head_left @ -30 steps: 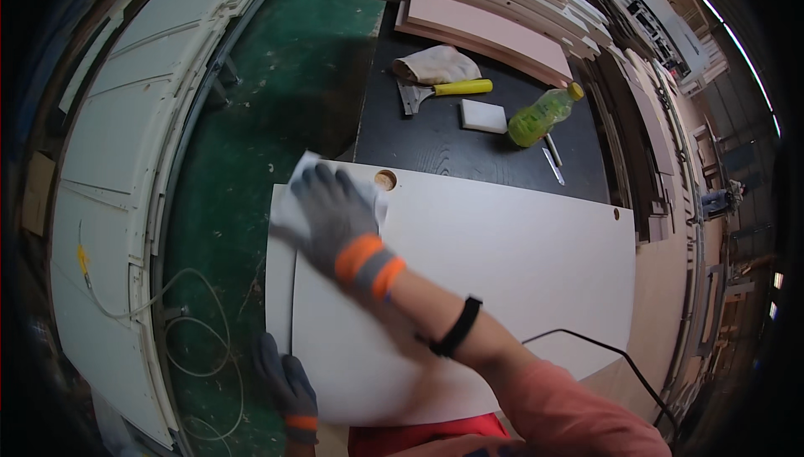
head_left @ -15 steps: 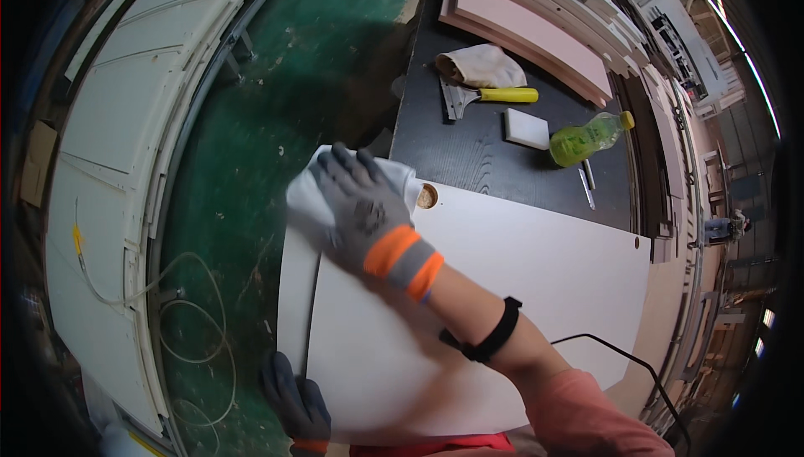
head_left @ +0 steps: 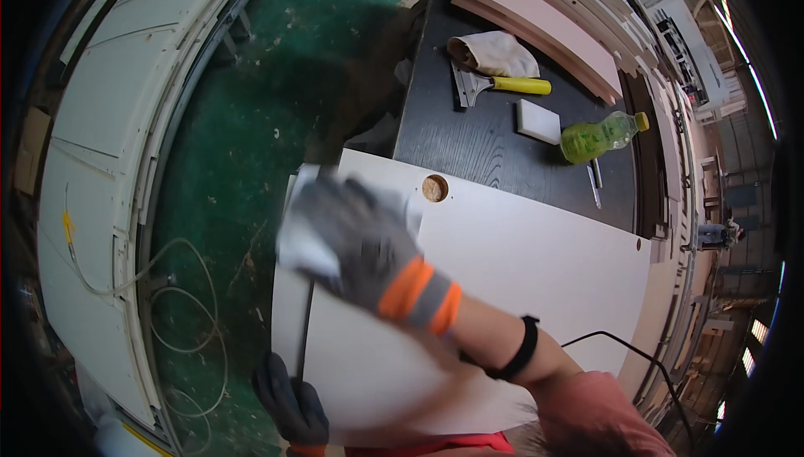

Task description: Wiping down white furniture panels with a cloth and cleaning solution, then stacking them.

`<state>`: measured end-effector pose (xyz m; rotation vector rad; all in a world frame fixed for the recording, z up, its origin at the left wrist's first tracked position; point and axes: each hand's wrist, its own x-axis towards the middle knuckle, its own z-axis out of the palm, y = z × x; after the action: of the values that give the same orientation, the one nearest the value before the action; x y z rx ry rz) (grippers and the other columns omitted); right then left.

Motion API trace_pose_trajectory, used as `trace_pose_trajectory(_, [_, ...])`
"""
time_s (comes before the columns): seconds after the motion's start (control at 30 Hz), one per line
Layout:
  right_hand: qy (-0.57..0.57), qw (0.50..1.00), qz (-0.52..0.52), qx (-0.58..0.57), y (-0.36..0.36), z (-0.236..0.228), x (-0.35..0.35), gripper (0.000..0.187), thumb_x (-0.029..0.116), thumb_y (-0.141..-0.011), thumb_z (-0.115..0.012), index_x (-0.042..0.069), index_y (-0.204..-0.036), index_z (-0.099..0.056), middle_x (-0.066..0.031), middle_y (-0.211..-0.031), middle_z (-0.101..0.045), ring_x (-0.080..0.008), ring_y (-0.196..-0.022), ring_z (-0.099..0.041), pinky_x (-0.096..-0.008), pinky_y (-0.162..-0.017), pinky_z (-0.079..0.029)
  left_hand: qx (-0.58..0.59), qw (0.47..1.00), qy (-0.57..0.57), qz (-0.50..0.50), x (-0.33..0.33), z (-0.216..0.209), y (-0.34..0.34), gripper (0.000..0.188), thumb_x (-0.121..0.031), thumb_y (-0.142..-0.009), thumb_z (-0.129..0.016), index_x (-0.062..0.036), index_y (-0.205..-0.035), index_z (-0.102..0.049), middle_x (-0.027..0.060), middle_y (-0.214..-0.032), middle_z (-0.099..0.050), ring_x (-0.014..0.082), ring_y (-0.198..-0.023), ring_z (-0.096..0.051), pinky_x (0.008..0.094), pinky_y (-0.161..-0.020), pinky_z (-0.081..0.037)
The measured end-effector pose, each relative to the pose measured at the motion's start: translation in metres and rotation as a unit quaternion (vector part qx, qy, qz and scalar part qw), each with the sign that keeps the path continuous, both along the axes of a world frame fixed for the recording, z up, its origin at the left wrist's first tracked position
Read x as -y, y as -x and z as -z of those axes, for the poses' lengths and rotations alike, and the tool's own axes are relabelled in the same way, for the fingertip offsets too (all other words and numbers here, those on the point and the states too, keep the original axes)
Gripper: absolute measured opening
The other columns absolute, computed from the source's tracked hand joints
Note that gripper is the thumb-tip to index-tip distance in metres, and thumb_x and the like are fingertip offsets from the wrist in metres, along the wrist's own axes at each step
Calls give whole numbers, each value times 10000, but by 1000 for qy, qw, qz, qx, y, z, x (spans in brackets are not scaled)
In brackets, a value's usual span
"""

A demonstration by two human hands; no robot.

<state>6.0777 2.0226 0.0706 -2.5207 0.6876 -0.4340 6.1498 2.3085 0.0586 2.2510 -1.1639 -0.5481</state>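
A white panel with a round hole near its far left corner lies in front of me, over another white board whose edge shows along its left side. My right hand, in a grey glove with an orange cuff, is blurred by motion and presses a white cloth on the panel's left edge. Its fingers close over the cloth. My left hand, gloved in dark grey, rests by the near left edge of the boards. Its fingers are stretched out, the thumb apart, holding nothing visible.
Beyond the panel, a dark table bears a scraper with a yellow handle, a beige cloth, a white block, a bottle of green liquid and pink boards. A coiled hose hangs over the green floor.
My right hand has drawn the cloth a little toward me along the panel's left edge, baring its far left corner. The left hand stays nearly in place. The view has shifted slightly.
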Motion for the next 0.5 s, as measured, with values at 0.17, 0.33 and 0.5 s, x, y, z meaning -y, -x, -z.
trace_pose_trajectory(0.17, [85, 989, 62, -105, -23, 14, 45, 561, 367, -953, -408, 10, -1386, -404, -166, -1449, -418, -302, -1394, -314, -405, -1174, -177, -16, 998, 52, -15, 4, 1, 0, 522, -120, -913, -487, 58, -1394, -389, 277, -1402, -385, 462, -1263, -372, 531, -1044, -298])
trace_pose_trajectory(0.33, [32, 989, 110, -94, -47, 9, 60, 507, 357, -924, -464, 2, -1284, -502, -169, -1263, -573, -316, -1229, -492, -406, -1081, -302, -3, 998, 53, -28, 1, -5, 0, 494, -116, -934, -479, 68, -1384, -391, 277, -1391, -402, 437, -1254, -402, 490, -1046, -316])
trace_pose_trajectory(0.5, [-336, 877, 324, 111, -30, 11, 91, 515, 486, -927, -536, 6, -1090, -622, -161, -944, -667, -254, -878, -639, -368, -779, -496, -5, 994, 107, -38, 4, 3, 0, 451, -86, -950, -457, 67, -1371, -405, 249, -1391, -423, 389, -1263, -429, 435, -1050, -344])
